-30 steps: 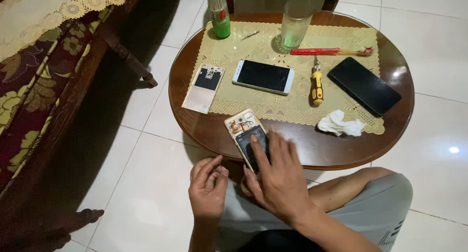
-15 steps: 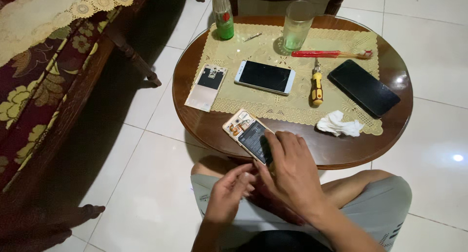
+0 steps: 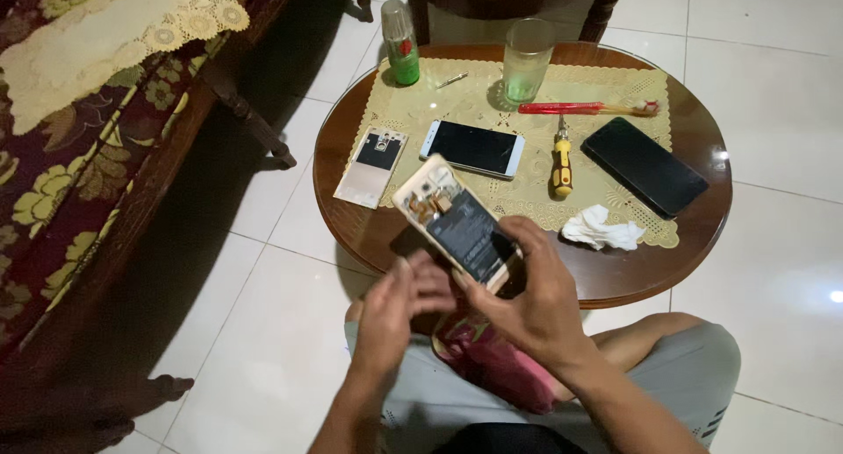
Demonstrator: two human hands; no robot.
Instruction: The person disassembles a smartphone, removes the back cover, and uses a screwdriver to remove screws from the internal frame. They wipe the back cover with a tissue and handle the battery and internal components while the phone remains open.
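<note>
My right hand point(image 3: 527, 296) grips an opened phone point(image 3: 452, 221) with its back removed, battery and circuit board showing, tilted up over the near edge of the round wooden table point(image 3: 702, 243). My left hand point(image 3: 399, 309) hovers just beside the phone's lower end, blurred, fingers loosely curled with nothing seen in them. On the table's cream mat point(image 3: 527, 195) lie the phone's back cover point(image 3: 372, 164), a white phone point(image 3: 472, 147), a black phone point(image 3: 644, 166) and a yellow-handled screwdriver point(image 3: 561, 160).
A red toothbrush point(image 3: 584, 108), a drinking glass point(image 3: 528, 61), a small green bottle point(image 3: 400, 44) and a crumpled white tissue point(image 3: 601, 230) also sit on the table. A floral sofa point(image 3: 97, 129) stands at left. White floor tiles surround the table.
My right hand has lifted the opened phone off the table edge and tilted it toward me. My left hand rose from my lap to beside the phone.
</note>
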